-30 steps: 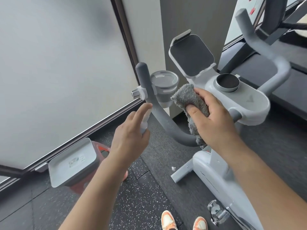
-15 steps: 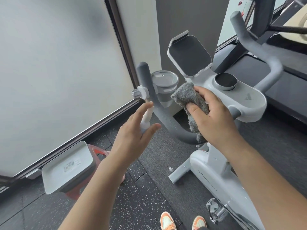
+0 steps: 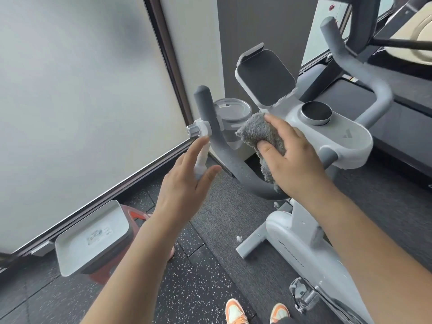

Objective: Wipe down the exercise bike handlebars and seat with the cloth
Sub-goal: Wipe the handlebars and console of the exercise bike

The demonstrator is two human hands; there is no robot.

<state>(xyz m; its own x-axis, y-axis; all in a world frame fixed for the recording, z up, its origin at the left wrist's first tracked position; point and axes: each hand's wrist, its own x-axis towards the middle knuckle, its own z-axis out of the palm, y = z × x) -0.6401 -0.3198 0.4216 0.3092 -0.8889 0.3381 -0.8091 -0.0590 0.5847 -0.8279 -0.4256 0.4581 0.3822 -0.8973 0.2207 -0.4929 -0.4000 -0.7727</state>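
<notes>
The exercise bike's grey foam left handlebar [image 3: 223, 153] curves up in the middle of the view, and the right handlebar [image 3: 364, 71] rises at the upper right. My right hand [image 3: 299, 162] grips a fluffy grey cloth [image 3: 257, 132] and presses it against the inner bend of the left handlebar, beside the white console [image 3: 346, 141]. My left hand [image 3: 184, 185] hovers just left of that handlebar with its fingers spread. Behind its fingers a slim white part [image 3: 201, 160] hangs from the handlebar clamp. The seat is out of view.
A tablet holder [image 3: 264, 76] and a cup holder [image 3: 231, 111] sit at the front of the bike. A white lidded bin [image 3: 91, 237] stands on the floor by the frosted glass wall. A treadmill [image 3: 409, 97] is at the right. A pedal [image 3: 304, 295] and my shoes [image 3: 236, 312] are below.
My left hand's fingers have spread apart and come off the white part by the handlebar. My right hand with the cloth stays at the handlebar bend.
</notes>
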